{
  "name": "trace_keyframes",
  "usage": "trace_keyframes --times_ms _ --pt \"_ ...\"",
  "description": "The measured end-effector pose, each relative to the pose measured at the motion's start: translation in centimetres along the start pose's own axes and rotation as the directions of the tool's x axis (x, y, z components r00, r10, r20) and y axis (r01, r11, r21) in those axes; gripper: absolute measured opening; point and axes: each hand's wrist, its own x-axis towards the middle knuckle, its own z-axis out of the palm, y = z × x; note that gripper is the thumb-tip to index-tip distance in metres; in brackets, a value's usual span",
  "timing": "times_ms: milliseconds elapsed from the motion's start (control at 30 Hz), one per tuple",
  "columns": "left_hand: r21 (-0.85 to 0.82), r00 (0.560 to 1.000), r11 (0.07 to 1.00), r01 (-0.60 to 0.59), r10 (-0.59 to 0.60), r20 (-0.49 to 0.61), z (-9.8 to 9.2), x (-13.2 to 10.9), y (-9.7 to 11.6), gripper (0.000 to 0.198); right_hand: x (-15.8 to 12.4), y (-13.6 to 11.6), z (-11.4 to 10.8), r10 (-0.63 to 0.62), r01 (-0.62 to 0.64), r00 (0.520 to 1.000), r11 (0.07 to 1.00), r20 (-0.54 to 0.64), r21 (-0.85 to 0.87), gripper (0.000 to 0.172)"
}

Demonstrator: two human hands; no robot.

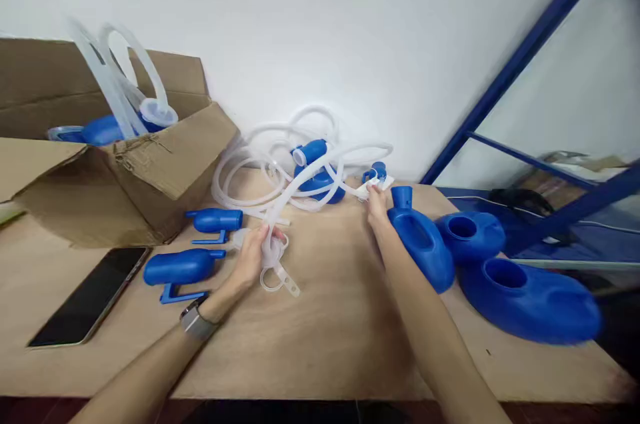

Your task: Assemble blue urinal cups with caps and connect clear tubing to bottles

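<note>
So the left hand point(254, 255) has a grip on the near end of the milky tube point(295, 188), whose loops sit just right of the box point(165, 157). The right hand point(377, 207) is pinching a white piece point(364, 191) farther right of the box, too small to make out. Phone point(93, 294)'s in front of that box, blue bottles point(545, 309) well off to its right.

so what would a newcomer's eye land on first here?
Probably the three bright blue bottles grouped at the table's right side. Then the tangle of whitish tubing heaped at the back in the middle, with the left hand gripping it at its near side. On the left, more tubes stick up out of an open cardboard box.
</note>
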Motion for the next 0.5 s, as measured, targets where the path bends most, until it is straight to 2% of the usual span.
trace_keyframes --times_ms 133,267,333,400,500 --pt "0.084 0.998 0.995 -0.063 0.061 0.018 0.0 -0.5 0.6 0.07 0.6 -1.7 0.5 -0.052 0.052 0.999 0.998 -0.011 0.031 0.031" --pt "0.099 0.998 0.994 -0.044 0.039 0.058 0.1 -0.7 0.9 0.071 -0.7 -3.6 1.4 -0.146 0.137 0.984 0.986 0.098 0.094 0.041" --pt "0.097 0.997 0.995 -0.031 0.024 0.072 0.1 -0.7 0.9 0.071 -2.1 -4.5 1.7 -0.236 0.21 0.951 0.967 0.199 0.143 0.047" --pt "0.096 0.997 0.995 -0.03 0.023 0.08 0.1 -0.6 0.9 0.071 -3.7 -5.4 1.9 -0.34 0.295 0.896 0.936 0.285 0.19 0.053" --pt "0.086 0.997 0.996 -0.025 0.018 0.079 0.0 -0.5 0.7 0.072 -6.5 -6.6 1.9 -0.422 0.382 0.835 0.907 0.353 0.18 0.059"
